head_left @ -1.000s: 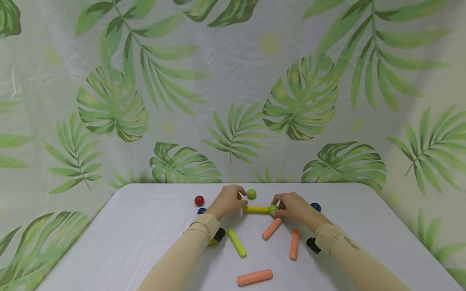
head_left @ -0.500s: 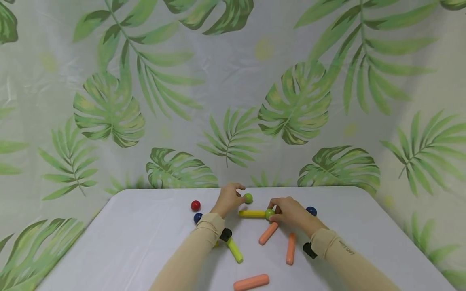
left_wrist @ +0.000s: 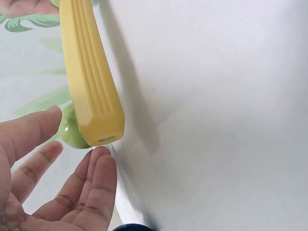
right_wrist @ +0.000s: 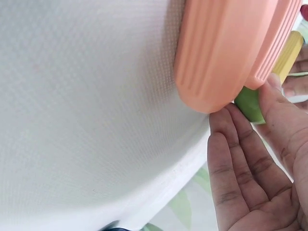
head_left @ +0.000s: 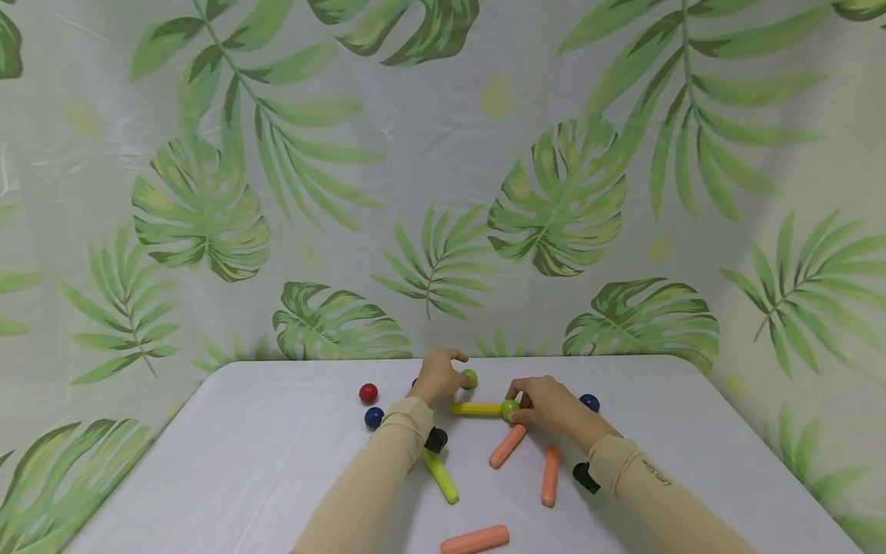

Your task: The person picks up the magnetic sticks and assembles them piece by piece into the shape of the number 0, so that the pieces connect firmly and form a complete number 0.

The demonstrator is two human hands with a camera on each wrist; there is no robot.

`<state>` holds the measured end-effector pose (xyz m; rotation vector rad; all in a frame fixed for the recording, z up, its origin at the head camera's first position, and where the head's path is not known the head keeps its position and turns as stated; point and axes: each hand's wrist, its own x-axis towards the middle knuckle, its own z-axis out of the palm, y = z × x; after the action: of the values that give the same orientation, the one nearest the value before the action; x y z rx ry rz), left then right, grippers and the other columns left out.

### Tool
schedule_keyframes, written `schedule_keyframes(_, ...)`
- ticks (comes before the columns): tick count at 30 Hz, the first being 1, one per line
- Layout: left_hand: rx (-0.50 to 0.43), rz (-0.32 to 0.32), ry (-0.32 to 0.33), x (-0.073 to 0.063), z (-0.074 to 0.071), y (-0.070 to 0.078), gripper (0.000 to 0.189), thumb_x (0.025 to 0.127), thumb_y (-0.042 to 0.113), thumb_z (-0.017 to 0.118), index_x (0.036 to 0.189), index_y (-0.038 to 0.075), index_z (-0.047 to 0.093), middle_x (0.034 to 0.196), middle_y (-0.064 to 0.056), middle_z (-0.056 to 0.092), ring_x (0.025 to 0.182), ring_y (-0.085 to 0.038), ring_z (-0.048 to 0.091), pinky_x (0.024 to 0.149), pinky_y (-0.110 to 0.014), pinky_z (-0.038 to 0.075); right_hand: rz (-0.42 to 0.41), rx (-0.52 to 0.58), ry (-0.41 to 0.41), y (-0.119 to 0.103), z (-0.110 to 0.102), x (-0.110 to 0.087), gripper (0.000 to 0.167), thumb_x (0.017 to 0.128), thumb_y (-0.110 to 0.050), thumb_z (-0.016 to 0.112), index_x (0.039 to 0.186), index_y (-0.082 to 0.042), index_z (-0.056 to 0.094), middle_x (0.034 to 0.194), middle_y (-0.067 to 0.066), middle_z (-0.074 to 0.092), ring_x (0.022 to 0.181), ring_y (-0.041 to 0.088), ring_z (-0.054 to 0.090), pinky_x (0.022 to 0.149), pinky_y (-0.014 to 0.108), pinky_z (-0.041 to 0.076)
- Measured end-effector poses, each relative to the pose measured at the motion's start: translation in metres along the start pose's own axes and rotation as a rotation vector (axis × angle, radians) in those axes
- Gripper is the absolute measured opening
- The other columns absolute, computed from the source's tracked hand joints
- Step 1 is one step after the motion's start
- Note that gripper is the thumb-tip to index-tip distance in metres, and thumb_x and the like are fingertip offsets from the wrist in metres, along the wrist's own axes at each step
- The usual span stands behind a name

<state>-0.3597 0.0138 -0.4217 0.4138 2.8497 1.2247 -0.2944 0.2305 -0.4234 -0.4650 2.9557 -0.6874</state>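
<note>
My right hand [head_left: 547, 402] pinches a shiny green ball [head_left: 510, 409] between thumb and fingers. The ball sits at the right end of a yellow ridged building stick [head_left: 476, 408], whose near end shows a small metal disc in the left wrist view. Farther back on the table lies a second green ball [head_left: 470, 378]. Beside it is my left hand [head_left: 439, 377], fingers spread and thumb close to the ball. In the left wrist view the stick's end [left_wrist: 98, 115] partly hides that green ball [left_wrist: 72, 127]. Orange sticks cover part of the pinched ball in the right wrist view.
A red ball [head_left: 368, 393] and a blue ball [head_left: 374, 417] lie left of my left forearm. Another blue ball [head_left: 590, 402] is behind my right wrist. Nearer are a lime stick [head_left: 441, 477] and orange sticks [head_left: 507, 445]. A patterned curtain [head_left: 443, 231] hangs behind the table.
My left hand has moved from the yellow stick's left end to the rear green ball. The right hand keeps its pinch on the other ball. The head view has shifted slightly.
</note>
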Motion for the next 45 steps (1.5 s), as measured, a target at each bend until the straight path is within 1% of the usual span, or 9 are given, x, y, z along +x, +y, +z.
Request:
schedule_keyframes(4,-0.008,-0.004,-0.013,0.001,0.001,-0.001,0.044,0.091,0.008,0.082,0.133,0.001,0.072,0.145,-0.025,0.066,0.132,-0.037,0.061,0.115,-0.051,0.05,0.001,0.009,-0.003,-0.002,0.001,0.001,0.02,0.094,-0.017,0.084,0.11,-0.012,0.073,0.081,-0.001,0.068,0.07,0.012,0.058,0.066,0.029,0.049)
schedule_keyframes(11,0.003,-0.022,-0.044,0.002,0.003,-0.001,0.045,0.091,0.008,0.081,0.135,0.002,0.072,0.144,-0.024,0.067,0.12,-0.033,0.062,0.108,-0.047,0.052,-0.003,0.0,0.0,-0.003,0.003,0.0,0.02,0.093,-0.016,0.085,0.109,-0.012,0.074,0.08,0.0,0.068,0.069,0.012,0.058,0.065,0.029,0.049)
schedule_keyframes(13,0.002,-0.03,-0.046,0.002,0.003,0.0,0.044,0.093,0.008,0.081,0.135,0.003,0.072,0.145,-0.023,0.066,0.121,-0.033,0.062,0.107,-0.046,0.053,-0.004,0.001,0.002,-0.004,0.003,0.0,0.02,0.093,-0.016,0.085,0.109,-0.012,0.074,0.08,0.0,0.068,0.069,0.012,0.058,0.065,0.028,0.049)
schedule_keyframes(19,0.007,-0.054,-0.025,0.0,0.006,0.0,0.038,0.094,0.008,0.082,0.131,0.002,0.075,0.146,-0.023,0.065,0.141,-0.041,0.058,0.114,-0.051,0.051,-0.017,0.003,-0.007,-0.008,0.001,-0.002,0.021,0.093,-0.018,0.085,0.11,-0.011,0.074,0.081,0.0,0.068,0.069,0.011,0.059,0.065,0.029,0.049)
schedule_keyframes(25,0.044,-0.02,-0.021,0.0,0.008,-0.002,0.03,0.094,0.006,0.081,0.123,0.0,0.077,0.14,-0.022,0.07,0.133,-0.039,0.064,0.107,-0.048,0.056,-0.007,0.007,-0.008,-0.01,0.001,-0.003,0.021,0.094,-0.018,0.084,0.111,-0.011,0.074,0.081,0.0,0.068,0.07,0.012,0.058,0.065,0.029,0.049)
schedule_keyframes(31,0.022,-0.029,-0.038,-0.006,-0.001,0.0,0.034,0.095,0.007,0.08,0.128,0.001,0.075,0.14,-0.022,0.069,0.11,-0.032,0.071,0.094,-0.043,0.059,0.016,0.0,-0.012,-0.009,0.001,-0.002,0.021,0.094,-0.017,0.084,0.111,-0.011,0.073,0.082,0.0,0.068,0.07,0.012,0.059,0.066,0.029,0.049)
schedule_keyframes(37,0.014,-0.002,-0.039,-0.009,-0.014,0.001,0.033,0.097,0.009,0.079,0.129,0.005,0.075,0.139,-0.019,0.069,0.115,-0.03,0.067,0.096,-0.043,0.056,0.016,-0.006,-0.014,-0.007,-0.002,-0.001,0.021,0.094,-0.017,0.084,0.111,-0.011,0.073,0.082,0.001,0.068,0.07,0.013,0.058,0.066,0.029,0.049)
schedule_keyframes(41,0.006,0.015,-0.058,-0.013,-0.022,0.002,0.031,0.098,0.011,0.078,0.129,0.005,0.075,0.128,-0.017,0.072,0.105,-0.026,0.068,0.087,-0.038,0.057,0.014,-0.01,-0.013,-0.004,-0.002,-0.001,0.022,0.094,-0.018,0.084,0.112,-0.011,0.073,0.083,0.001,0.068,0.071,0.013,0.058,0.066,0.029,0.049)
schedule_keyframes(45,0.011,0.051,-0.074,-0.021,-0.029,0.001,0.03,0.098,0.013,0.078,0.128,0.006,0.076,0.127,-0.015,0.072,0.106,-0.026,0.068,0.083,-0.035,0.058,0.008,-0.014,-0.009,-0.002,-0.002,-0.001,0.023,0.094,-0.019,0.084,0.113,-0.011,0.073,0.084,0.001,0.068,0.071,0.013,0.058,0.066,0.029,0.049)
